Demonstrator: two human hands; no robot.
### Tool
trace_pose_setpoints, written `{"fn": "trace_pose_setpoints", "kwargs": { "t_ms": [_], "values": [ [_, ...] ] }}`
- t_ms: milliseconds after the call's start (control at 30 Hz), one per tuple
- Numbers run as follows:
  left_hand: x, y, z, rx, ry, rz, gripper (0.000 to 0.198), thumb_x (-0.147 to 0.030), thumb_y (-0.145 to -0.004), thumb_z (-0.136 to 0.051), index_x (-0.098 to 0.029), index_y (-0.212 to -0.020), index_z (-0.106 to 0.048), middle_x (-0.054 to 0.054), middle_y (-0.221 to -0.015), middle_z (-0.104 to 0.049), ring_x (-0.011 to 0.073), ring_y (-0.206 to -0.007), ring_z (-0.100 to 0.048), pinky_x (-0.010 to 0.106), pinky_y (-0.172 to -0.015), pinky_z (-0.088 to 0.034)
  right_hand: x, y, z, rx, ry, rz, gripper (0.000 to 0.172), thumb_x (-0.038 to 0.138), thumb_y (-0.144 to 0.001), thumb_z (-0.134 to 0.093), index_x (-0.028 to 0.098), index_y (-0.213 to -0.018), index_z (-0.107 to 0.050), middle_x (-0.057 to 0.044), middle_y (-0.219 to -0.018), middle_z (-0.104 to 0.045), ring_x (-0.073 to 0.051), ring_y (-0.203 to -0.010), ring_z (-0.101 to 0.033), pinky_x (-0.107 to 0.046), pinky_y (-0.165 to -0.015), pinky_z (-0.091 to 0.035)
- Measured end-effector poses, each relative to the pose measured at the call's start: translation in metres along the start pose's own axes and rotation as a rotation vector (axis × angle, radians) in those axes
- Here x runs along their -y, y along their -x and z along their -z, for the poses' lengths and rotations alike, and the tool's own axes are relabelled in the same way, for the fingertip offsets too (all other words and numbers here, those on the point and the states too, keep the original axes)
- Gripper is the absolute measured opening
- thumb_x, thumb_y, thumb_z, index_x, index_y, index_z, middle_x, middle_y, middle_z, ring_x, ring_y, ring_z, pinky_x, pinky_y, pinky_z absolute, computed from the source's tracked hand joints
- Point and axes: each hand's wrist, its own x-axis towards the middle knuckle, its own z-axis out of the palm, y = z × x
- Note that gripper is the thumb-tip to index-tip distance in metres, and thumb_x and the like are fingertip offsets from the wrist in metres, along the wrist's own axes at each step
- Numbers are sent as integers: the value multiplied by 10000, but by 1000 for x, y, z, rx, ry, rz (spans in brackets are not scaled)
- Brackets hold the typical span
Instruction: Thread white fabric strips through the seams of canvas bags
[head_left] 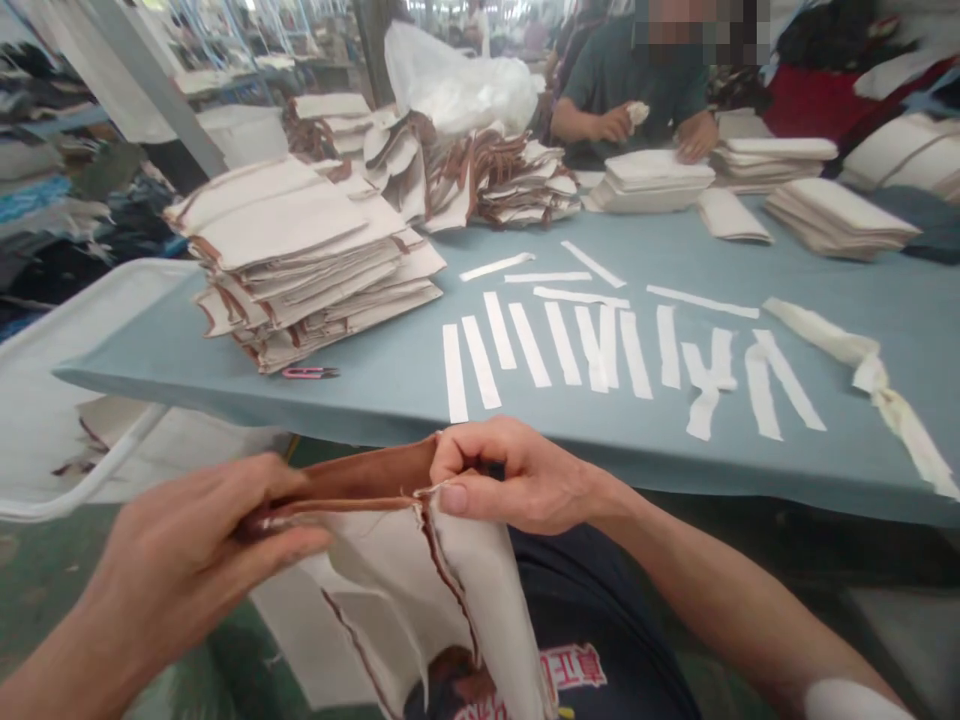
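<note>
Between my two hands, in front of the table edge, hangs a cream fabric piece point(390, 570) with a brown band along its top and brown seam edges. My left hand point(217, 520) is closed on the band at the left, thumb in front. At the right end, by a seam with loose threads, my right hand point(517, 475) pinches the same edge between thumb and curled fingers. The lower part of the cloth drapes over my lap. Pink thread snips point(310, 373) lie on the table, apart from both hands.
A blue-covered table point(375, 400) spans the front. On it are a stack of cream-and-brown fabric pieces point(300, 260), several white strips point(555, 340) and a twisted cream strip point(862, 365). Across it, a person point(630, 100) handles folded cloth point(652, 180). A white-railed cart point(82, 480) stands left.
</note>
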Motion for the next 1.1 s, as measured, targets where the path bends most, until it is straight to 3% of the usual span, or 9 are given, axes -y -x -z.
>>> {"fn": "trace_pose_setpoints", "kwargs": {
  "t_ms": [100,167,333,533,800,967,1100],
  "values": [
    [-5,-18,-11,18,41,-67,645,-863,-960,-531,-286,-1145,-752,16,-999,-841,225,-854,-807,310,-743,-620,5,-1,-1,-18,-5,-9,436,570,-990,-717,194,-839,-557,79,-694,-449,-84,-595,-341,-229,-526,-289],
    [-17,-32,-21,59,173,-104,602,-825,-953,-587,-280,-1145,-758,40,-1029,-851,253,-969,-811,331,-866,-628,5,-1,0,-22,29,14,379,502,-993,-713,186,-839,-571,78,-693,-463,-80,-591,-353,-228,-534,-299],
    [-47,-57,-32,132,385,-37,410,-650,-990,-712,-246,-923,-725,-24,-798,-758,150,-702,-706,234,-652,-541,2,2,3,-46,144,83,308,414,-1004,-680,194,-821,-565,91,-659,-431,-79,-571,-352,-237,-528,-258],
    [-50,-65,-37,207,514,59,212,-297,-1010,-731,-236,-807,-724,-43,-702,-714,121,-608,-660,191,-586,-507,-5,10,11,-48,124,75,309,424,-1008,-677,201,-832,-556,84,-677,-432,-92,-615,-378,-243,-571,-292],
    [-55,-72,-44,270,542,105,234,-237,-1018,-625,-257,-835,-768,-63,-658,-729,107,-528,-657,153,-501,-495,-25,16,24,-61,70,22,329,475,-1001,-660,188,-857,-589,78,-697,-454,-95,-619,-381,-243,-577,-313],
    [-60,-72,-48,231,397,60,235,-184,-1003,-594,-244,-795,-686,-75,-627,-676,87,-491,-620,156,-485,-466,-24,17,26,-68,347,44,416,537,-947,-750,202,-779,-568,56,-717,-542,-108,-656,-471,-264,-632,-320],
    [-65,-71,-47,161,309,-10,160,-138,-1002,-592,-251,-912,-661,-89,-757,-732,50,-592,-682,111,-599,-492,-16,15,23,-61,607,125,428,451,-988,-729,213,-709,-507,64,-662,-487,-119,-646,-431,-293,-656,-280]
  ]
}}
